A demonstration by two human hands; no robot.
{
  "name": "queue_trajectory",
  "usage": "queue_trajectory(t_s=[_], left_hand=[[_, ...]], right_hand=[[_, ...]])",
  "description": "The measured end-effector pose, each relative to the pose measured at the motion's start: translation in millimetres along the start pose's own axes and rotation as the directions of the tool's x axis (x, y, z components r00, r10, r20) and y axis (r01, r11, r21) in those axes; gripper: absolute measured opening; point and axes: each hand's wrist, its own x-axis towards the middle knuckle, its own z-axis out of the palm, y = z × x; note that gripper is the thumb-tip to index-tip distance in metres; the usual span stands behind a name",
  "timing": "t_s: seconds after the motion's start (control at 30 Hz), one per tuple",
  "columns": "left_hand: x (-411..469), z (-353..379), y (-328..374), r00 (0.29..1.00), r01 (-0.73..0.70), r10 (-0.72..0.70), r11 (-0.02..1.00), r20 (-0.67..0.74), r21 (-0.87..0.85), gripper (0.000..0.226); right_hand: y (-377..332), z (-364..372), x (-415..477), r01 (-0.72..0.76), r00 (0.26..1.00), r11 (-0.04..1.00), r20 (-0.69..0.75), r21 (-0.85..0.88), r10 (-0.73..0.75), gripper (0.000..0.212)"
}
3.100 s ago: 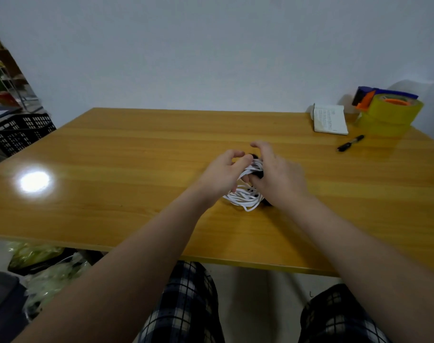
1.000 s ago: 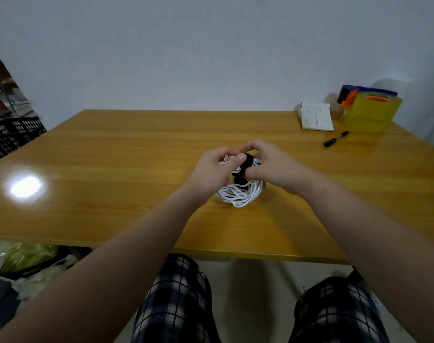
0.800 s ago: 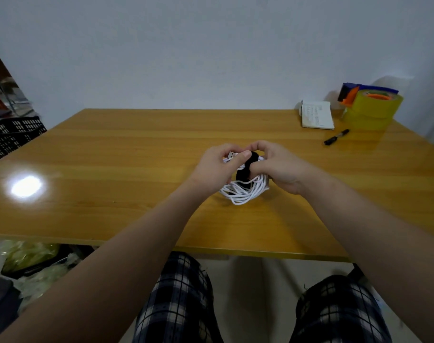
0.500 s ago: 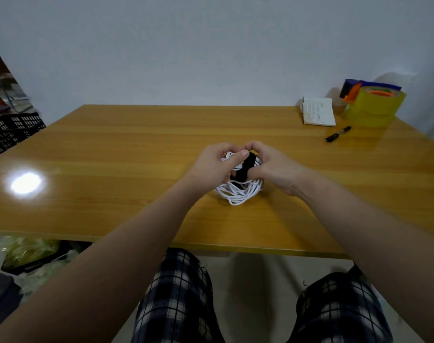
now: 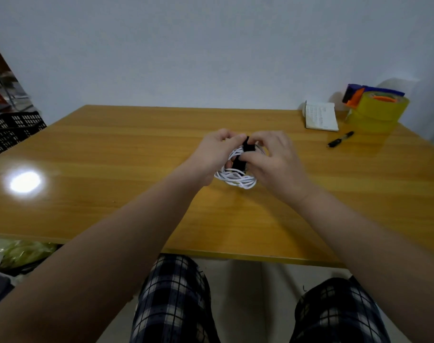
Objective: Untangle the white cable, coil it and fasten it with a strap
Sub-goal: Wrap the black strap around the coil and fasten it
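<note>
The white cable [image 5: 237, 178] lies coiled in a small bundle on the wooden table [image 5: 112, 149], near its middle. A black strap [image 5: 244, 154] runs across the coil's far side. My left hand [image 5: 216, 151] grips the coil from the left, its thumb pressing against the strap's top. From the right, my right hand [image 5: 272, 159] pinches the strap between thumb and fingers. The far half of the coil is hidden behind both hands.
At the back right stand a yellow tape roll in a blue and orange dispenser [image 5: 376, 107], a small white notepad [image 5: 319, 116] and a black marker [image 5: 339, 139]. A black crate [image 5: 10, 129] sits beyond the table's left edge. A lamp glare [image 5: 24, 181] marks the left side.
Both hands have stayed on the coil and worked the black strap around it; my right hand has turned over the strap, and the coil has shifted slightly.
</note>
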Motion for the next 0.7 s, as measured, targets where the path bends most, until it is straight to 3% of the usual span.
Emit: queue_trajectory(t_s=[0.1,0.2,0.23,0.37,0.4,0.47,0.57,0.7], left_hand=[[3.7,-3.0,-7.9,0.999,-0.042,0.042,0.997,-0.004,0.062,0.022],[14.1,-15.0,-26.7,0.982,-0.131,0.175,0.895,-0.065,0.426,0.021],[16.2,-19.1,-32.7,0.979,-0.139,0.193,0.867,-0.065,0.478,0.022],[12.5,-20.3,-36.2,0.963,-0.256,0.262,0.836,0.057,0.485,0.013],[9.0,-18.4,-34.9,0.958,-0.284,0.27,0.832,0.1,0.477,0.011],[-1.1,-11.3,-28.5,0.948,-0.318,0.278,0.864,0.157,0.391,0.014],[-12.6,-6.0,-20.1,0.947,-0.305,0.269,0.926,0.177,0.22,0.025],[-14.2,-5.5,-17.9,0.916,-0.391,0.336,0.869,0.218,0.305,0.031]], right_hand=[[-10.9,-1.8,-2.1,-0.067,0.997,0.982,0.046,0.177,0.06,0.009],[-31.2,-8.3,-1.6,-0.201,0.97,0.903,0.208,0.381,0.128,0.013],[-35.6,-8.9,-1.1,-0.274,0.954,0.859,0.237,0.432,0.185,0.015],[-28.0,-7.9,13.6,-0.588,0.79,0.538,0.286,0.605,0.542,0.007],[-23.7,-7.0,18.4,-0.621,0.759,0.508,0.299,0.597,0.578,0.006],[-14.6,-4.0,24.5,-0.652,0.732,0.492,0.308,0.577,0.608,0.012],[-7.0,-3.2,29.5,-0.671,0.697,0.406,0.341,0.621,0.631,0.001],[-4.7,-4.8,31.2,-0.679,0.623,0.187,0.423,0.71,0.658,0.014]])
